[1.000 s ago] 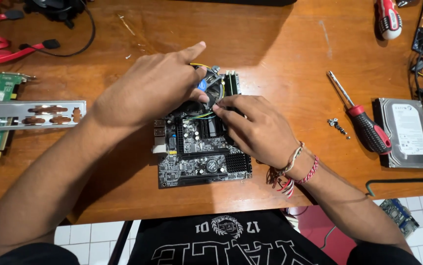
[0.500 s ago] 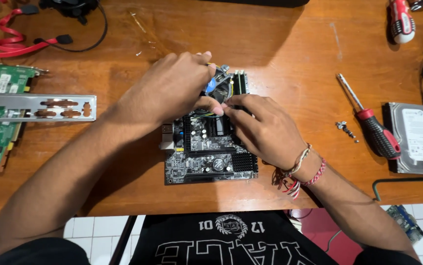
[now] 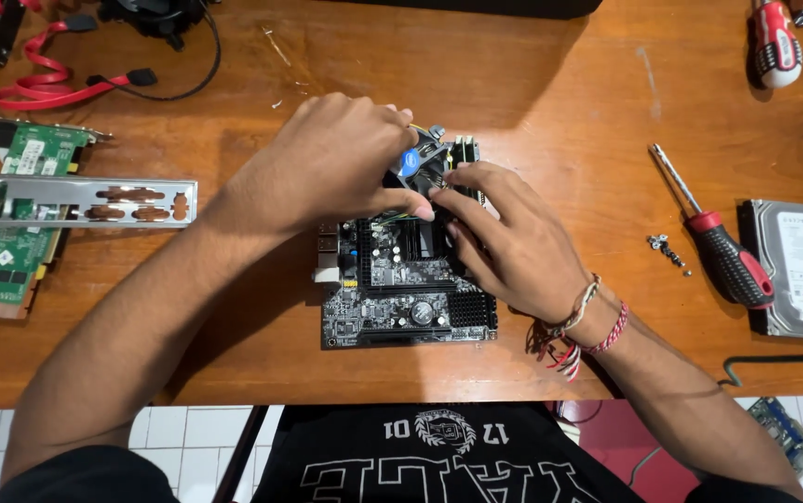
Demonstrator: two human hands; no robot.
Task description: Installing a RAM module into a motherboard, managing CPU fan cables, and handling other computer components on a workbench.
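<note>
While the motherboard (image 3: 408,279) lies flat on the wooden surface (image 3: 532,84), its cooler fan (image 3: 420,160) is gripped together by left hand (image 3: 327,172) and right hand (image 3: 513,237)

Wooden table (image 3: 550,84): red-handled screwdriver (image 3: 713,237) beside loose screws (image 3: 667,250); hard drive (image 3: 802,270) at right; metal plate (image 3: 89,200), green card (image 3: 20,224), red cable (image 3: 43,79) at left.

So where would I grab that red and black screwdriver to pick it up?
Take the screwdriver by its thick red-and-black handle, coming from above. It lies flat on the wooden table, the thin metal shaft pointing up-left; the fat handle has bare table either side, though small screws lie nearby.
</note>
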